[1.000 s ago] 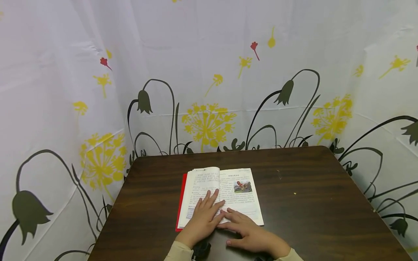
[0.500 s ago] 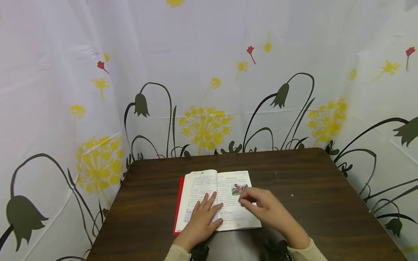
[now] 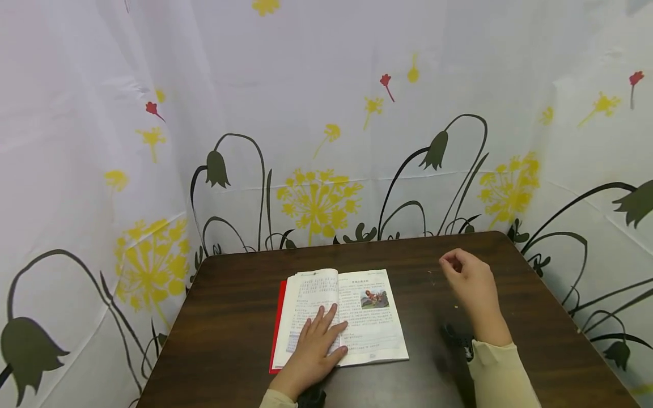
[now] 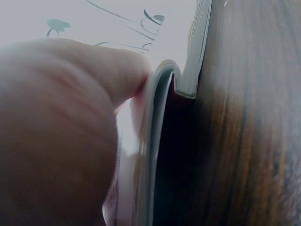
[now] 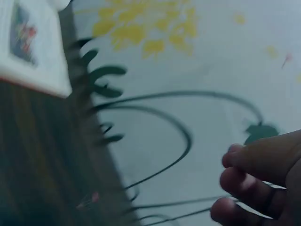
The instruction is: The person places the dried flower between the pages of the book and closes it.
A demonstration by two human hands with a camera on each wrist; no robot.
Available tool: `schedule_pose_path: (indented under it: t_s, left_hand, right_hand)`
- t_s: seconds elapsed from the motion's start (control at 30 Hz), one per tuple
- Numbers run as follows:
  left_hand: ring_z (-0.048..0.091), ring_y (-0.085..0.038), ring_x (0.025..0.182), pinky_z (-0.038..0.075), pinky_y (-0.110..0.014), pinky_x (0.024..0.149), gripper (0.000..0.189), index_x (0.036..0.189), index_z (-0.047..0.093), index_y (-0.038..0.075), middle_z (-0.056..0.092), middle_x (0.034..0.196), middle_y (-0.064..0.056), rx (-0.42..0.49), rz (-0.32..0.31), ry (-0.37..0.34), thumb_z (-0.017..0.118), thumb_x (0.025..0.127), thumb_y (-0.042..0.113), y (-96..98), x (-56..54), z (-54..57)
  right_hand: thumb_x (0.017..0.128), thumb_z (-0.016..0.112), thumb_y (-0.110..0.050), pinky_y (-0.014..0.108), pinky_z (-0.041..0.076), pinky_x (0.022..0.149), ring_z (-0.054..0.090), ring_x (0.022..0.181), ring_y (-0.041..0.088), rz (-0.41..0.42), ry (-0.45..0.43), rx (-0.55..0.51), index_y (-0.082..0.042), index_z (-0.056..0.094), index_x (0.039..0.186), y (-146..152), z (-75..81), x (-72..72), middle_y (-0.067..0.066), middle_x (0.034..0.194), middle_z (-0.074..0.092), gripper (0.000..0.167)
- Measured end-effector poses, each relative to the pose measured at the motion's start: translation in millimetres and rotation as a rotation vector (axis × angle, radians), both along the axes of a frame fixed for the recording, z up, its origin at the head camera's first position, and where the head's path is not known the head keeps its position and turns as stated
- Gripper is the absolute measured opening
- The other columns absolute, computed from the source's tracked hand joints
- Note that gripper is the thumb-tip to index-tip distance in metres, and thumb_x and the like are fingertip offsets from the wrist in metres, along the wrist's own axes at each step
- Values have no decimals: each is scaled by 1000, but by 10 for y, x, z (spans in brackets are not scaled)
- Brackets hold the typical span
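Note:
An open book (image 3: 364,334) with printed pages and a small colour picture lies on the brown table, its red cover showing along the left edge. My left hand (image 3: 316,348) rests with spread fingers on the left page and across the fold. In the left wrist view, the thumb (image 4: 124,70) touches the pages beside the curved fold. My right hand (image 3: 469,277) is raised over the table, right of the book. Its fingers are curled with the thumb close to them; in the right wrist view, nothing shows between the thumb and fingertips (image 5: 230,181).
The brown wooden table (image 3: 234,317) extends around the book. Small crumb-like specks (image 3: 456,306) lie on it near the right arm. Behind stands a white curtain (image 3: 326,73) printed with flowers. Black wrist straps (image 3: 312,396) show by both sleeves.
My right hand has lifted from beside the left hand, crossed over the right page with curled fingers, and moved away to the right. The left hand stays on the book.

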State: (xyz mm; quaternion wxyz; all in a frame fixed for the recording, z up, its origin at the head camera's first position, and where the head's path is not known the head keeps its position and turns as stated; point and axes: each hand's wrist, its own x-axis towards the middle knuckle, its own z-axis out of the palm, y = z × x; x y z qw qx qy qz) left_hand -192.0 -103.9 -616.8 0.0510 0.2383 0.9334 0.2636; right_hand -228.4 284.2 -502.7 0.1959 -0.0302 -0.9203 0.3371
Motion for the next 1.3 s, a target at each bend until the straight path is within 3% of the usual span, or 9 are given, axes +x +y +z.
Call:
schedule_pose_path:
  t_s: [0.23,0.37,0.47,0.57,0.67,0.77,0.9,1.1,1.3]
  left_hand:
    - [16,-42,171,14,-77,129,56,156,60,25,26,183,-5,-1,13,-7,67,105,45,-47,31,6]
    - [16,-42,170,14,-77,129,56,156,61,25,27,183,-5,4,10,-10,67,105,46,-43,33,9]
    - [16,-42,170,14,-77,130,55,156,60,24,27,183,-6,9,5,-6,67,105,46,-31,29,13]
    - [16,-42,170,15,-77,130,55,156,60,24,27,183,-6,13,-1,2,67,105,45,-14,19,21]
    - [16,-42,171,15,-76,130,55,156,60,24,26,183,-6,14,-4,10,67,105,45,4,5,26]
    - [16,-41,171,15,-76,130,55,156,60,25,26,183,-6,15,-4,9,67,105,44,18,-2,33]
    - [16,-42,170,15,-76,130,55,156,60,24,26,183,-7,17,-3,0,67,105,44,21,8,45]
    - [13,-41,171,13,-76,131,56,157,59,24,24,183,-5,13,-1,-8,66,106,44,19,10,54]
    - [13,-40,171,13,-75,131,56,157,59,24,24,184,-5,5,5,-4,66,106,45,17,-23,60]
  right_hand:
    - [106,70,-27,49,57,72,73,85,28,48,-251,11,-12,77,121,209,-630,-224,15,110,81,22]
    - [106,70,-31,63,59,86,75,104,43,94,-357,57,-13,73,136,219,-836,-272,23,126,78,35]
    - [106,70,-31,69,56,94,72,116,50,112,-385,88,-13,72,141,222,-932,-300,25,135,75,39]
    - [105,72,-29,68,57,91,74,110,47,111,-376,102,-16,75,134,235,-984,-308,22,129,78,32]
    - [103,74,-26,54,57,74,73,85,33,102,-358,101,-17,77,122,252,-989,-312,12,102,81,21]
    - [101,76,-27,42,47,62,60,69,23,76,-361,89,-15,72,113,251,-991,-307,5,81,72,17]
    - [100,78,-28,43,48,64,62,70,23,31,-360,88,-12,70,108,213,-1002,-308,6,83,72,20]
    - [101,69,-19,51,54,71,66,75,27,0,-365,101,-11,77,96,138,-978,-336,10,90,77,12]
    - [95,65,-16,44,52,68,60,70,22,20,-378,106,-12,73,86,128,-968,-366,5,85,73,13]
